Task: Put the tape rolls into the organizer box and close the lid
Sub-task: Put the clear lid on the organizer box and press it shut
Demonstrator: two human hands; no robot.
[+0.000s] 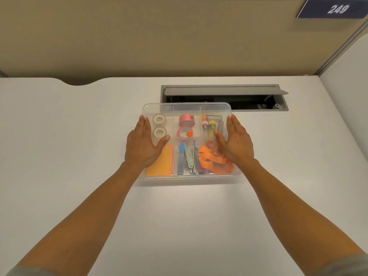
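Note:
A clear plastic organizer box (pixel 189 177) sits on the white desk (pixel 75 140), and its see-through lid (pixel 187 108) lies flat over it. Through the lid I see two white tape rolls (pixel 159 125) in the back left compartment. Two pink tape rolls (pixel 186 126) are in the back middle compartment. My left hand (pixel 142 145) lies palm down on the lid's left side, fingers along the edge and thumb spread inward. My right hand (pixel 236 142) lies the same way on the right side. Neither hand grips anything.
Other compartments hold orange sticky notes (pixel 159 164), a stapler and pens (pixel 188 158), an orange strap (pixel 213 159) and small tubes (pixel 212 123). Just behind the box an open grey cable hatch (pixel 225 96) is set into the desk. A beige partition with a "249" sign (pixel 337 9) stands behind.

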